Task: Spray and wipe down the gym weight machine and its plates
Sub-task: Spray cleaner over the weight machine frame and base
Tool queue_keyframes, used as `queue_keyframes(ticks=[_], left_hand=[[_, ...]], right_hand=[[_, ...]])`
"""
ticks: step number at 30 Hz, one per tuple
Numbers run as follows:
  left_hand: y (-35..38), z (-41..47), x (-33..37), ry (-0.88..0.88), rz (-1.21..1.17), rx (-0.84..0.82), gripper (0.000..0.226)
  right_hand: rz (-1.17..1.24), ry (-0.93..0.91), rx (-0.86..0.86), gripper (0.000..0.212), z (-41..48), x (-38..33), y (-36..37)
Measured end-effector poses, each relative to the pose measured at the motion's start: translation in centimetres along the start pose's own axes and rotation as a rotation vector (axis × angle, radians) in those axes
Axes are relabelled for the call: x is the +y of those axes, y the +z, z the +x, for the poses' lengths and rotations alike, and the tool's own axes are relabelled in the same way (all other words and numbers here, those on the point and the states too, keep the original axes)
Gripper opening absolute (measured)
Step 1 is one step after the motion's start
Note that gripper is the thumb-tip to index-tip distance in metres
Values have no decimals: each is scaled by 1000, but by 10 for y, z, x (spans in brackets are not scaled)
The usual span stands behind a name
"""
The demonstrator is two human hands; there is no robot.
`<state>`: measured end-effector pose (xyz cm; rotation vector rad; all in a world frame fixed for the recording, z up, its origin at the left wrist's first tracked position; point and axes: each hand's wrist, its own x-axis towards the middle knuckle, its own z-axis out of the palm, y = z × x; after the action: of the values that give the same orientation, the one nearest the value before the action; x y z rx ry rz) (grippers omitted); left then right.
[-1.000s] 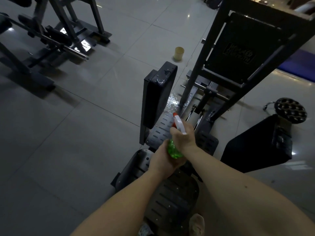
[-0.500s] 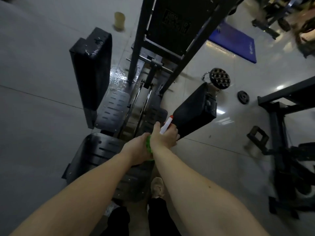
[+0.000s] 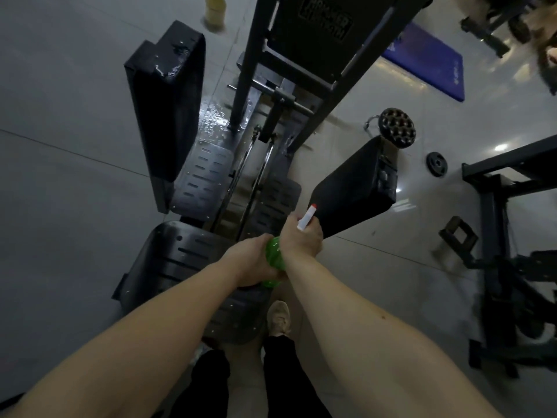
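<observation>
Green translucent plastic, the spray bottle (image 3: pixel 275 260) sits clamped between both of your hands above the lower footplate. Your left hand (image 3: pixel 248 262) wraps its fingers round the bottle's rounded body. Your right hand (image 3: pixel 301 241) curls round the neck, with the white nozzle (image 3: pixel 306 219) and its red tip poking out past your knuckles; the finger on the trigger is hidden.

The nozzle slants up and to the right, at the near corner of the right pad (image 3: pixel 355 182), a boxy black block with a dull leathery skin. The left pad (image 3: pixel 168 98) is a taller slab of the same stuff, and wet droplets glisten along its top edge. Between them the weight machine (image 3: pixel 256 55) rises in square, dark painted steel tubing. The slotted metal footplates (image 3: pixel 205 176) lie flat at its base, and water shines on the panel beyond them. The lower footplate (image 3: pixel 168 260) is a broad, curved sheet with long slots.

The floor (image 3: pixel 60 146) is glossy grey tile. On it rest a small round weight plate (image 3: pixel 436 164), a dimpled black disc (image 3: pixel 397 131) and a blue mat (image 3: pixel 428 61).

A second ago the nozzle stood over the left footplate, beside the left pad. It has since swung across to the right pad, and both hands have kept their hold.
</observation>
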<state>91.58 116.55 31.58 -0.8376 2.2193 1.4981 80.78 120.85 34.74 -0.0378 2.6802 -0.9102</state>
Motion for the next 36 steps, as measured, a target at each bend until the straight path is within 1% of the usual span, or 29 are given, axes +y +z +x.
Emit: queue_keyframes(ticks=[1,2,5,7,9,11,12,13,15,18,21,23,25,27,28,30,31,33,34,36], left_hand=[[2,-2,-6,-17,-51,17,75],[4,-3,-14,-37,-97,24,79],[7,-11,-46,-49,-215,-6,93],[8,-15,-72,-101,-332,72,105],[15,-14,-107,-132,-420,149,107],[24,-13,-134,-167,-465,167,104],[27,-16,-140,-188,-460,166,102],[29,-21,-142,-210,-458,162,100],[44,-31,-151,-307,-465,136,94],[80,-40,-171,-413,-586,138,86],[121,-36,-187,-383,-617,121,59],[147,-30,-196,-363,-646,121,50],[171,-24,-204,-362,-714,138,47],[186,-20,-208,-359,-764,149,52],[189,-20,-208,-354,-790,124,56],[200,-18,-209,-357,-764,156,65],[205,-18,-210,-399,-772,231,70],[214,-20,-208,-533,-862,378,74],[219,-21,-206,-567,-893,424,77],[228,-22,-203,-580,-921,478,76]], right_hand=[[50,-24,-63,16,-3,2,4],[78,-68,-156,18,-8,4,10],[2,-267,-417,19,-22,2,39],[-27,-325,-538,11,-29,-5,61],[-55,-391,-636,10,-38,-13,81],[-127,-493,-688,11,-47,-13,104],[-164,-513,-712,13,-53,-10,114],[-205,-520,-739,13,-59,-3,126],[-279,-536,-798,12,-66,20,145],[-376,-481,-862,14,-71,71,168],[-507,-447,-888,11,-71,121,191],[-565,-398,-915,12,-68,148,199],[-589,-381,-938,12,-65,168,202],[-577,-418,-968,16,-63,182,204],[-572,-451,-989,18,-63,186,205],[-571,-545,-1035,18,-65,189,207],[-567,-591,-1054,19,-66,189,209],[-570,-658,-1073,19,-69,190,210],[-581,-679,-1079,19,-71,190,211],[-590,-686,-1099,18,-75,193,211]])
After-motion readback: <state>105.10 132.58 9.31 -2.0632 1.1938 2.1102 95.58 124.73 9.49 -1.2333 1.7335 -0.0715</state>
